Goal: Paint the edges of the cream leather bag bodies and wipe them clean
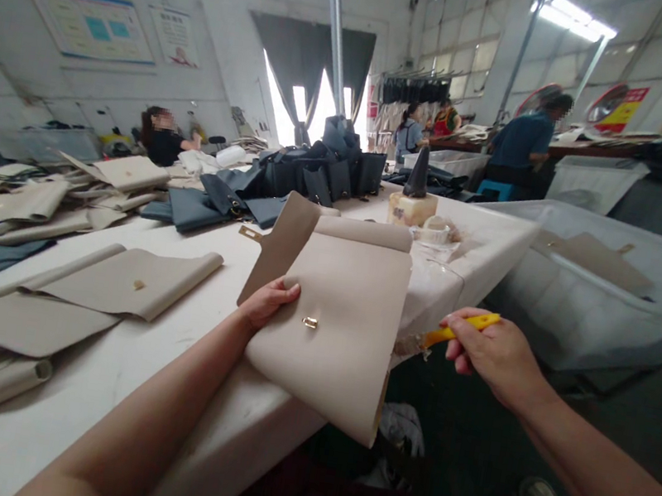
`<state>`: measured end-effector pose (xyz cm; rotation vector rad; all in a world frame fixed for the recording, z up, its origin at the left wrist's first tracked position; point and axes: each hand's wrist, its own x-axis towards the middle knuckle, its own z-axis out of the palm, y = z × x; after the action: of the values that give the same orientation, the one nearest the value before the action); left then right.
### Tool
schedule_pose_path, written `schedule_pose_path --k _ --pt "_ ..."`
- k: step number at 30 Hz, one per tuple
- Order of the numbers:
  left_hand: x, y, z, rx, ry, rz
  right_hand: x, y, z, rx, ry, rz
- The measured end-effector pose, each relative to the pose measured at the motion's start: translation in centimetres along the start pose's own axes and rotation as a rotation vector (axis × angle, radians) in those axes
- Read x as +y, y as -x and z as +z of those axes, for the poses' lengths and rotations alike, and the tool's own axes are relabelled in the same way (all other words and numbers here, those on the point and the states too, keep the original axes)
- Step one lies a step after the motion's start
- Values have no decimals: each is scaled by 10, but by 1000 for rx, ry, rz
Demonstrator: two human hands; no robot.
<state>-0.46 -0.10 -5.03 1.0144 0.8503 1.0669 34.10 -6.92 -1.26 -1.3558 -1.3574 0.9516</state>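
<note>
My left hand [268, 302] grips a beige leather bag piece [347, 284] by its left side, thumb on top. A small gold clasp [310, 323] sits on its face, and a flap with a gold plate [251, 233] folds out to the left. The piece overhangs the table's near edge. My right hand [482, 343] is closed around the yellow handle of a brush [440, 332]. Its bristles are at the right edge of the bag piece; whether they touch is hard to tell. Beyond the piece stands a stained block [412, 209] with a dark cone on it.
More beige pieces [131, 279] lie on the white table [172, 378] at left. Dark blue bags [292, 179] are heaped at the back. A white plastic bin [602, 283] with beige pieces stands on the right. Several people, one a person in blue [521, 140], are farther off.
</note>
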Motion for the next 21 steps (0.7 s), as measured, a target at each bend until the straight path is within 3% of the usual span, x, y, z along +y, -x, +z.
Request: schedule_pose_path --k 5,8,15,18,21 --pt "0 0 2 16 -7 -13 -6 -2 2 -10 41 10" --pt "10 -7 2 6 -16 -28 -5 0 -3 -15 30 41" --pt "79 -59 21 -191 -189 -248 11 10 -33 161 -95 59" --pt "103 -85 38 -186 -236 -316 20 16 -43 212 -151 93" --pt "112 -112 55 -122 -296 -461 28 22 -50 254 -193 106"
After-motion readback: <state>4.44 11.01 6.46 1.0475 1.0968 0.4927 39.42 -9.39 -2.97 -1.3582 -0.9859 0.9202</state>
